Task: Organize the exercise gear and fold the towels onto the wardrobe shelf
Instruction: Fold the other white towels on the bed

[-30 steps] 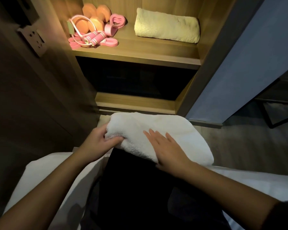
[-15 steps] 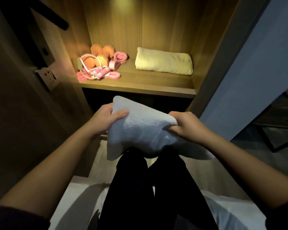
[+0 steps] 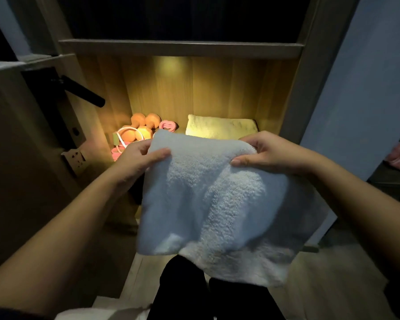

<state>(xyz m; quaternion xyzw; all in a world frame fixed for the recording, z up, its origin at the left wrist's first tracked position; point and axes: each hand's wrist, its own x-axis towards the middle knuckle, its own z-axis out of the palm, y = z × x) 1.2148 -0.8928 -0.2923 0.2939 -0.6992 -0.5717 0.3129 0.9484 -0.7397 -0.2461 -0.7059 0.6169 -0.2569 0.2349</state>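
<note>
1. Up at 10 o'clock, the exercise gear (image 3: 139, 132) sits on the wardrobe shelf (image 3: 217, 88), put away.
2. The left hand (image 3: 136, 162) pinches one top corner of the white towel (image 3: 213, 199).
3. At 12 o'clock, a yellow towel (image 3: 219, 129) lies folded on the shelf.
4. The right hand (image 3: 268, 153) pinches the other corner. I think only this towel is left to put up.

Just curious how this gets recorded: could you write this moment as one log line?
white towel: folded, held before shelf | left hand: grips it | right hand: grips it | on shelf: yellow towel, dumbbells
</note>
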